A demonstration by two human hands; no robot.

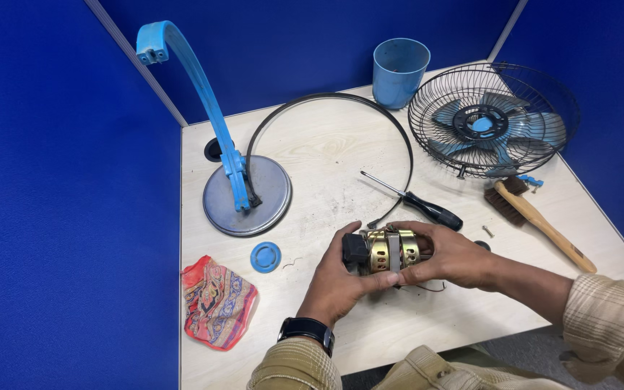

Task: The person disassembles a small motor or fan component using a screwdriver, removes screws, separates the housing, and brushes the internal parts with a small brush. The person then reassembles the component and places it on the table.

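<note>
Pale wood-grain desk (312,144) between blue partition walls (59,217)

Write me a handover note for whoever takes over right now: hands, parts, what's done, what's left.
Left hand and right hand: both grip the brass-coloured motor just above the table.
Screwdriver lies behind the motor; loose screw and brush to the right.
Done: motor is off the stand; fan cage with blades, ring and blue cap lie apart.
Left: motor not yet set down; nothing reassembled.
</note>
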